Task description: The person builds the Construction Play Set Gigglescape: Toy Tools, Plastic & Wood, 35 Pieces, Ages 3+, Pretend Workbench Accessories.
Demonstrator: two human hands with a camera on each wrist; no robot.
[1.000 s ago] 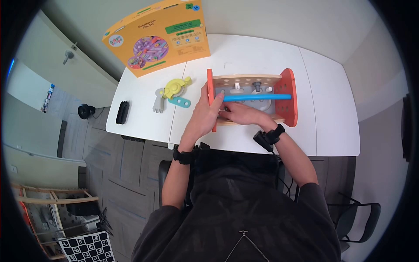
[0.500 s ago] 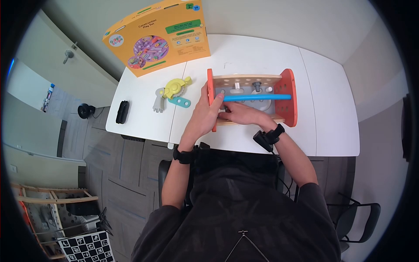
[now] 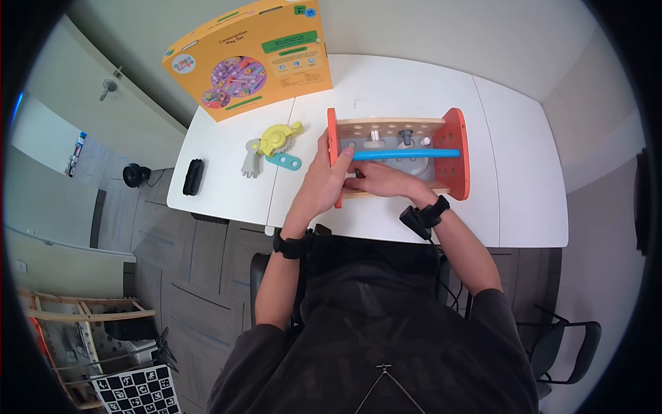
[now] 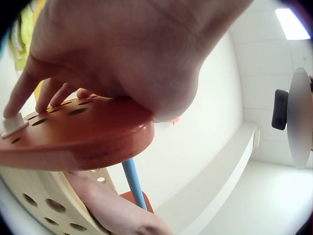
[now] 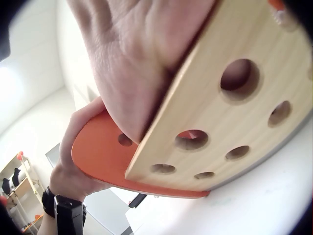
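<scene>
A toy toolbox with orange-red end panels (image 3: 456, 138), pale wooden sides with holes (image 5: 215, 122) and a blue handle bar (image 3: 407, 154) stands on the table. My left hand (image 3: 323, 181) grips its left end panel, thumb over the inner side near the bar. On the outer face, one fingertip presses a whitish bolt head (image 4: 13, 125). My right hand (image 3: 383, 179) reaches over the near wooden side into the box, beside that panel. Its fingertips are mostly hidden, and I cannot tell what they hold. A grey bolt (image 3: 406, 136) and a white piece (image 3: 374, 137) sit inside.
Left of the toolbox lie a yellow toy saw (image 3: 277, 138), a grey toy hammer-like piece (image 3: 251, 163) and a teal strip with holes (image 3: 284, 161). A black case (image 3: 194, 177) is near the table's left edge. An orange play-set box (image 3: 248, 62) stands behind.
The right hand's fingertips have shifted slightly inside the box beside the left panel. The left hand and the toolbox hold their places.
</scene>
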